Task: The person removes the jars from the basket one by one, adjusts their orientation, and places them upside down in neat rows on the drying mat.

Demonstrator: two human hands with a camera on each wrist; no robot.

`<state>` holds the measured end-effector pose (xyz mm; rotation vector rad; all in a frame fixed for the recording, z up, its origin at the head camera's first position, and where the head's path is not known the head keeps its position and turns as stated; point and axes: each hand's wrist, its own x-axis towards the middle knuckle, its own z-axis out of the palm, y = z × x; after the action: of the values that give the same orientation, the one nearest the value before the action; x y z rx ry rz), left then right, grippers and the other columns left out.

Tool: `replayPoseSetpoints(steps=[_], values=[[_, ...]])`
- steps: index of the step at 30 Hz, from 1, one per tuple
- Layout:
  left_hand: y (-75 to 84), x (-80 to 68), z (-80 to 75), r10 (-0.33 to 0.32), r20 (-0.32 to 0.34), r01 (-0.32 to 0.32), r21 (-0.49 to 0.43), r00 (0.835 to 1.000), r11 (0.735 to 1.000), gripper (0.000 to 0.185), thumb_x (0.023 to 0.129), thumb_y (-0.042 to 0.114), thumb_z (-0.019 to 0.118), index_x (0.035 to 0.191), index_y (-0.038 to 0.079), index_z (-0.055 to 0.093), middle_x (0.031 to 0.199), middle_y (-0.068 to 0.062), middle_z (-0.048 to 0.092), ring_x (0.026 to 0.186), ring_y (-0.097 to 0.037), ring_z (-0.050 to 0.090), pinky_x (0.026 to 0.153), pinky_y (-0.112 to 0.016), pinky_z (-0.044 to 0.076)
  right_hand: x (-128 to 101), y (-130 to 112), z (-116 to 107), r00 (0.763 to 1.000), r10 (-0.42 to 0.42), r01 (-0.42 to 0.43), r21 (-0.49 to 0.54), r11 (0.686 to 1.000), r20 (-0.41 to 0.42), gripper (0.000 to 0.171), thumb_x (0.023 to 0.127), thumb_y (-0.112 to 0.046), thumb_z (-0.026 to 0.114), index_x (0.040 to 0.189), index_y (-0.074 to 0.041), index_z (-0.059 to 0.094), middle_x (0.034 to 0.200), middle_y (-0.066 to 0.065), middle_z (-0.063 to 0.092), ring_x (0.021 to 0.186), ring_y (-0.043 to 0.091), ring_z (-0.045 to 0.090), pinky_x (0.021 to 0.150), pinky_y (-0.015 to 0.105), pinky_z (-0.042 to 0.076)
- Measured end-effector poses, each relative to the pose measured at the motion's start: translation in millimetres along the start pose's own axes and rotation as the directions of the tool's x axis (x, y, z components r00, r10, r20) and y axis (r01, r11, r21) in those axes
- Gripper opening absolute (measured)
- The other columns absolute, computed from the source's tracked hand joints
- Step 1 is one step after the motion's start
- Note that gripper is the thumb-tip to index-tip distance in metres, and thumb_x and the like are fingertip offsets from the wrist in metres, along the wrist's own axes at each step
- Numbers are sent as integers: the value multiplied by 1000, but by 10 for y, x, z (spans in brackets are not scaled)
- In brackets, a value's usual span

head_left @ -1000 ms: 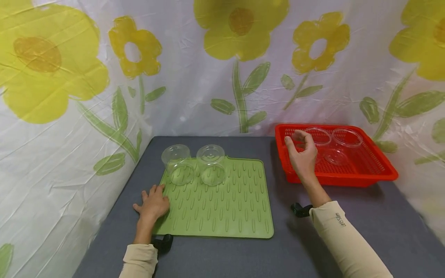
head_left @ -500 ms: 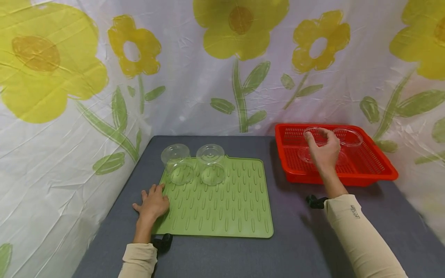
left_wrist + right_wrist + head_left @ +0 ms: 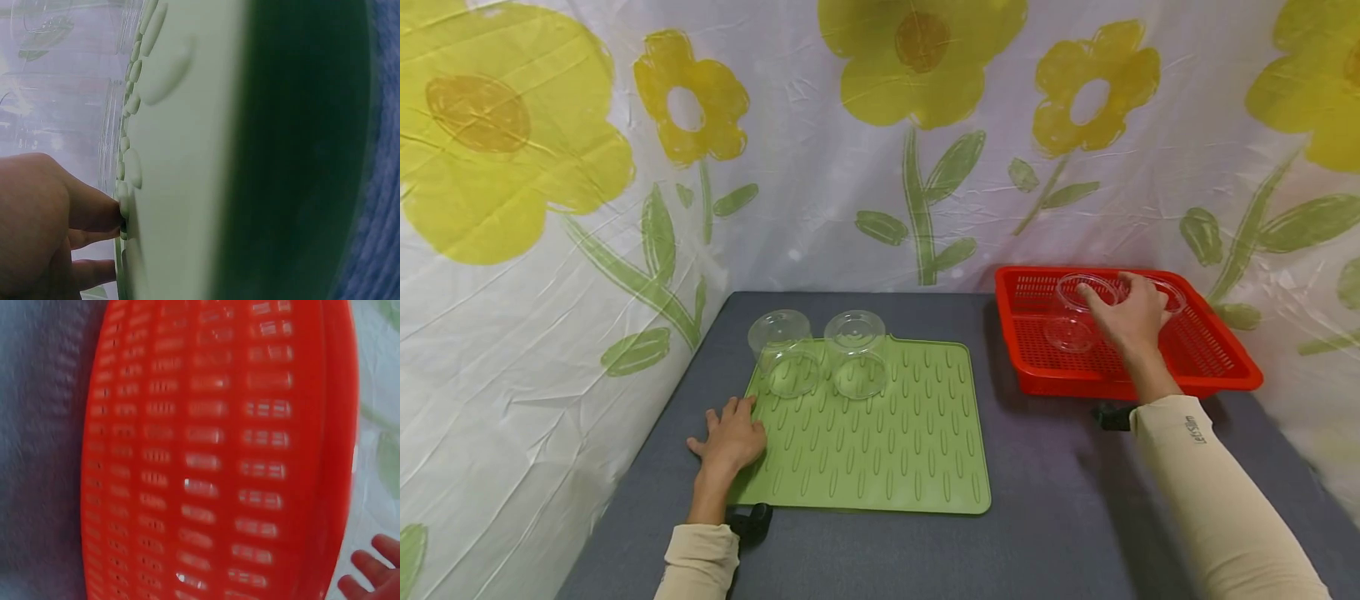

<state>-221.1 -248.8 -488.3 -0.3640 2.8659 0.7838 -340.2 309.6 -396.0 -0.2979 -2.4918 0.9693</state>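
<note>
Left hand [image 3: 728, 437]: palm down at the left edge of the green ribbed mat [image 3: 872, 450], with splayed fingers. Grip wide open, with hold of nothing. In left wrist view, seen in fingertip contact with the mat, just near of the cups there.

On the mat, at far left: left mat cup [image 3: 784, 358] and right mat cup [image 3: 856, 358], both clear plastic, standing just beside each other. Cannot tell which end up.

Right hand [image 3: 1133, 317]: over the far part of the red slotted plastic basket [image 3: 1060, 382], at far right of the surface [image 3: 1030, 533]. Grip part open, with a clear gap between thumb and fingers; no hold on anything seen. Cannot tell contact with cups from head view. In right wrist view, only fingertips at lower right, spread apart.

Inside basket: left basket cup [image 3: 1067, 335], clear, rim up, partly overlapped by the thumb; right basket cup [image 3: 1176, 300], clear, mostly hidden by the right hand.

Also noted: beige sleeves [image 3: 1225, 492] on both arms; dark grey covering on surface; at far side and left, white curtain [image 3: 790, 233] with yellow flower print.
</note>
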Motion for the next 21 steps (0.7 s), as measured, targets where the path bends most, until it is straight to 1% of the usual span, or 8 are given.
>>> replayPoseSetpoints(steps=[2,5,8,12,14,18,21], values=[[6,-4,-4,2,-1,-2,-2,1000,1000,55,105,16,38,158,4,30,165,-30,12,149,-62,-7,105,-88,-5,36,18,-22,999,0,2,-44,999,54,83,94,-54,63,149,5,41,139,34,48,134,53,33,113,74,13],[8,-3,-7,2,3,-2,1,1000,1000,55,105,16,38,158,5,30,166,-30,12,150,-62,-8,105,-88,-6,83,43,-45,993,-1,13,-97,995,120,88,93,-58,62,147,8,40,134,35,46,133,56,31,111,76,15],[5,1,-5,3,7,-3,-1,1000,1000,55,105,16,38,158,5,30,166,-29,11,150,-61,-8,105,-88,-7,138,76,-68,983,-2,31,-153,988,186,96,91,-64,62,148,9,35,141,38,40,134,59,27,109,77,15],[-9,11,1,5,8,-5,-2,1000,1000,55,105,16,38,158,5,30,166,-29,11,150,-61,-9,105,-88,-7,205,120,-98,963,-4,66,-223,973,269,109,88,-70,61,152,10,26,149,44,28,138,64,19,110,81,11],[-13,12,2,7,6,-7,-1,1000,1000,55,105,16,38,158,5,30,166,-29,11,150,-61,-9,105,-88,-7,233,130,-109,953,-3,84,-254,964,303,113,86,-72,62,152,11,24,149,46,25,138,65,17,109,82,9],[-21,10,7,6,9,-6,-3,1000,1000,55,105,16,38,158,5,30,166,-29,10,149,-61,-10,105,-88,-8,292,121,-139,934,14,110,-323,940,358,120,84,-78,60,155,11,22,150,47,21,135,69,15,106,84,11],[-24,8,8,4,9,-4,-4,1000,1000,55,105,16,38,158,5,30,166,-29,10,149,-61,-10,105,-88,-8,336,108,-160,919,23,125,-347,930,393,123,82,-81,58,155,11,21,150,47,19,134,71,15,103,86,12]])
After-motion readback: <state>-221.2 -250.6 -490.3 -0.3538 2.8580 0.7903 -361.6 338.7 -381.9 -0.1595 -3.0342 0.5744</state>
